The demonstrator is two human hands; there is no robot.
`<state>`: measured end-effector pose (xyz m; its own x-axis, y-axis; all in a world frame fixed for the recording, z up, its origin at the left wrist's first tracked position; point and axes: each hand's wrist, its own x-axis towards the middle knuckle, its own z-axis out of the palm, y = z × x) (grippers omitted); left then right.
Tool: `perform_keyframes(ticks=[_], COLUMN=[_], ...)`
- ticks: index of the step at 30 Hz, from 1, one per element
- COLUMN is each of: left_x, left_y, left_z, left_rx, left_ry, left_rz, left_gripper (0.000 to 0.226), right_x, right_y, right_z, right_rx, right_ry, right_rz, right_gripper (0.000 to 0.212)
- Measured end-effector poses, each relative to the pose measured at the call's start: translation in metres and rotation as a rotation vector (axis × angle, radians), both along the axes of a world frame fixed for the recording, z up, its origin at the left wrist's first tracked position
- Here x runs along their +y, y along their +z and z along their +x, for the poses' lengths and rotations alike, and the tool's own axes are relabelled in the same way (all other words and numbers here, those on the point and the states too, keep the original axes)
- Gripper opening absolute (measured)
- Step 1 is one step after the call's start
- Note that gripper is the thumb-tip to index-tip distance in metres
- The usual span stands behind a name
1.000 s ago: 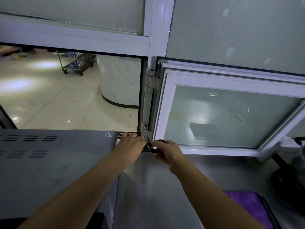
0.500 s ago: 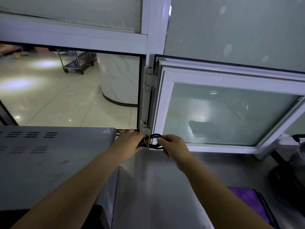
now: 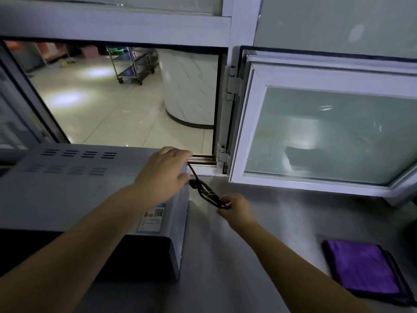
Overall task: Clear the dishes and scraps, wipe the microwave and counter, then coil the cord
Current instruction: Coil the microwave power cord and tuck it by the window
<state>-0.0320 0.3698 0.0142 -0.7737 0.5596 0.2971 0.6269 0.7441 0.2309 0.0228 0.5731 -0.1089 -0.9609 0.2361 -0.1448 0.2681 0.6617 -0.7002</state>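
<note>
A grey microwave [image 3: 67, 190] stands at the left of the steel counter [image 3: 270, 222]. Its black cord [image 3: 206, 192], bundled into a narrow coil, runs from the microwave's back right corner down toward me. My right hand [image 3: 235, 210] pinches the near end of the coil just above the counter. My left hand [image 3: 165, 172] rests on the microwave's top right back corner, fingers laid over the edge beside the cord's far end. Whether that hand touches the cord is hidden.
A folded purple cloth [image 3: 365, 269] lies on the counter at the right. A white-framed frosted window sash [image 3: 316, 136] swings inward over the counter's back. Behind the microwave an open serving hatch [image 3: 126, 98] shows a tiled floor and a steel trolley.
My right hand has pulled the coiled cord away from the window hinge toward me and to the right. My left hand let go of the coil and settled on the microwave's corner.
</note>
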Motion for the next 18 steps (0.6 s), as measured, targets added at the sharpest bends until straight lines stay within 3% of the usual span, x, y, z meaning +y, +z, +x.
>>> perform_keyframes(ticks=[7, 12, 18], left_x=[-0.017, -0.019, -0.011], left_y=[-0.017, -0.024, -0.026], left_z=[0.003, -0.008, -0.016], left_rx=[0.079, 0.07, 0.044], left_ry=[-0.005, 0.047, 0.042], left_rz=[-0.047, -0.043, -0.068], left_gripper=[0.043, 0.042, 0.039], right_x=[-0.034, -0.039, -0.033], right_y=[-0.045, -0.039, -0.033], right_z=[-0.012, -0.044, -0.071], right_rx=[0.086, 0.149, 0.047], right_ry=[0.08, 0.014, 0.084], right_rz=[0.225, 0.254, 0.337], right_gripper=[0.031, 0.025, 0.022])
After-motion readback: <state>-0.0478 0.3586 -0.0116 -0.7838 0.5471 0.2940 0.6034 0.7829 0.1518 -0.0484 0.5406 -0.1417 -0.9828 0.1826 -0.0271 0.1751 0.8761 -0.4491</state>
